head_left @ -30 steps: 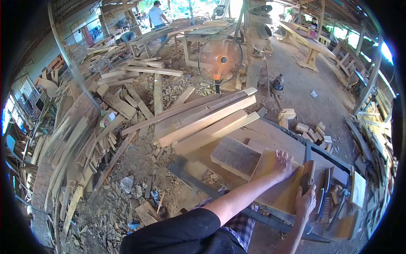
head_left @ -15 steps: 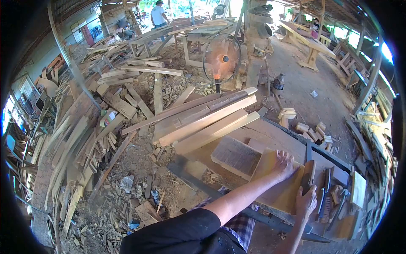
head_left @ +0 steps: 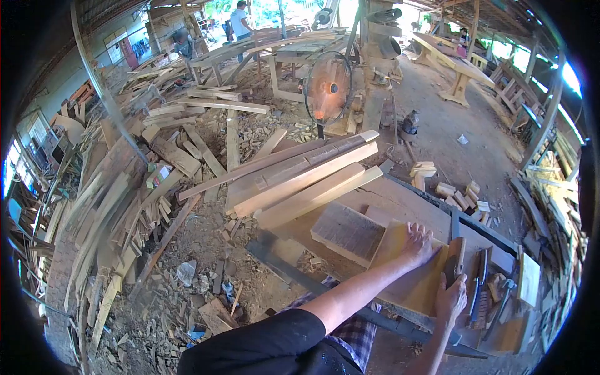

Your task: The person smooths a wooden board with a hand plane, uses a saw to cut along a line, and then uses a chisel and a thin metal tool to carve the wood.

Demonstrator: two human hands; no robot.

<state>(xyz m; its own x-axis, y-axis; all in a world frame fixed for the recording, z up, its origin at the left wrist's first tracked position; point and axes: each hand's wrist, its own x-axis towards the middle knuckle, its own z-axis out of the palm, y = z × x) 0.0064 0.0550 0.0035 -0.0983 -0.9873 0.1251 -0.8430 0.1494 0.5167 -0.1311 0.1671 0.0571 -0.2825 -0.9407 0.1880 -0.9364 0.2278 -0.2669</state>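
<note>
A flat wooden board [head_left: 400,284] lies on the workbench in front of me, tilted in the view. My left hand [head_left: 417,245] presses on its far part, fingers bent over the edge. At the board's right side, my right hand [head_left: 451,299] grips a narrow wooden block with a dark face [head_left: 457,257], standing on edge against the board. What the block is exactly cannot be made out. Right of that hand lie a long dark tool [head_left: 480,281] and a hammer-like tool [head_left: 505,294]. A thick wood block [head_left: 347,232] sits left of the board.
Long squared timbers [head_left: 306,172] lie across the bench's far left end. Beyond them a fan [head_left: 328,87] is spinning. Scrap wood [head_left: 112,212] covers the floor at left, and small offcuts [head_left: 462,197] lie at right. A person [head_left: 240,24] stands in the background.
Both hands stay almost where they were on the board and the block. The person in the background has shifted slightly, and the fan head has turned a little.
</note>
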